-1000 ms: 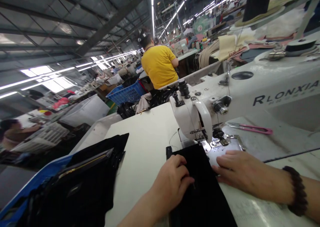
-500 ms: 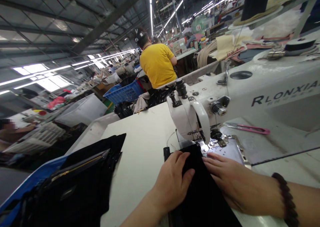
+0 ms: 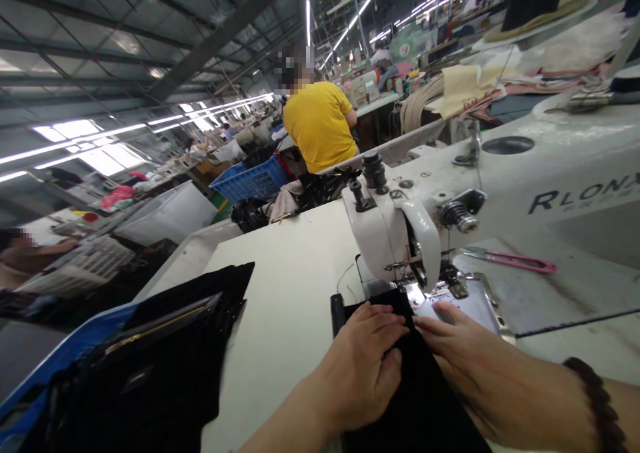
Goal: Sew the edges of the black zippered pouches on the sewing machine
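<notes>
A strip of black fabric (image 3: 425, 400) lies on the sewing machine's bed, its far end under the needle area of the white sewing machine (image 3: 380, 233). My left hand (image 3: 363, 366) rests on top of the fabric, fingers laid across it and thumb a little apart. Along the fabric's right edge lies my right hand (image 3: 493, 366), fingers stretched toward the presser foot and thumb raised. A dark bracelet (image 3: 597, 400) circles my right wrist. Beside my left fingers a dark rod-like edge (image 3: 337, 313) shows at the fabric's left side.
Pink thread snips (image 3: 520, 260) lie on the machine bed to the right. A stack of black pieces with a zipper (image 3: 150, 366) sits at left over a blue bin (image 3: 55, 366). Beyond the table are a blue basket (image 3: 255, 180) and a person in a yellow shirt (image 3: 320, 126).
The view has shifted slightly, so the machine sits farther right. My left fingers have slid forward and right over the fabric; my right thumb has lifted.
</notes>
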Demonstrator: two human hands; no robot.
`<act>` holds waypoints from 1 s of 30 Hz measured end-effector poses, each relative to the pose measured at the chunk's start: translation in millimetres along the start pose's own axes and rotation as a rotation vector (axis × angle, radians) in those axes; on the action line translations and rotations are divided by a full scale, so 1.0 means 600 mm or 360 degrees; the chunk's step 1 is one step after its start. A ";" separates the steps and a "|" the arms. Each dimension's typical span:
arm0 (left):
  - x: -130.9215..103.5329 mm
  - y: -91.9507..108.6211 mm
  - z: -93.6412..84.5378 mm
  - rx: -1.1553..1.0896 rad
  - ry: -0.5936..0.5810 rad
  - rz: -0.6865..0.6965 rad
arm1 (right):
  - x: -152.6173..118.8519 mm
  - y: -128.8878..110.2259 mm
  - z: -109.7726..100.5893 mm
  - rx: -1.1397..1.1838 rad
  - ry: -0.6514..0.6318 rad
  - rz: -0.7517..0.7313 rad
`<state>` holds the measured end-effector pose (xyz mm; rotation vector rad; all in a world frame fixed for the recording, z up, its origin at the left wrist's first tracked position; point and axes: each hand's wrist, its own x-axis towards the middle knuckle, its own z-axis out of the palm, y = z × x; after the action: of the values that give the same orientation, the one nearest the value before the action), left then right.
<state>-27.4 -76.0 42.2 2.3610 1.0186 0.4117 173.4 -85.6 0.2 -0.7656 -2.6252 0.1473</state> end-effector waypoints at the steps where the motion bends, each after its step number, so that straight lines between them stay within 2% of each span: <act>1: 0.000 0.000 0.002 0.0011 0.0023 0.0020 | 0.000 0.000 -0.001 -0.0035 0.0002 -0.0025; 6: -0.006 0.003 0.017 -0.0018 0.0116 0.0014 | -0.004 0.001 -0.010 -0.0151 0.0079 -0.0125; 12: -0.015 0.004 0.034 0.0015 -0.0049 -0.0031 | -0.010 -0.002 -0.003 -0.0185 0.0309 -0.0143; 15: -0.014 0.002 0.033 0.0015 -0.0056 -0.0016 | -0.004 -0.005 -0.002 -0.0256 0.0402 -0.0187; 21: -0.008 -0.004 0.026 0.0023 -0.0055 -0.0014 | 0.003 -0.003 -0.016 -0.0400 0.0257 -0.0302; 24: -0.003 -0.011 0.026 0.0049 -0.0061 -0.0006 | 0.000 -0.001 -0.014 -0.0374 0.0301 -0.0203; 30: -0.005 -0.012 0.016 0.0128 -0.0146 0.0018 | -0.004 -0.005 -0.006 -0.0394 0.0291 -0.0197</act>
<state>-29.0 -77.4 30.2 2.4339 0.9971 0.2682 175.3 -89.4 3.5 -0.6574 -2.5332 -0.2743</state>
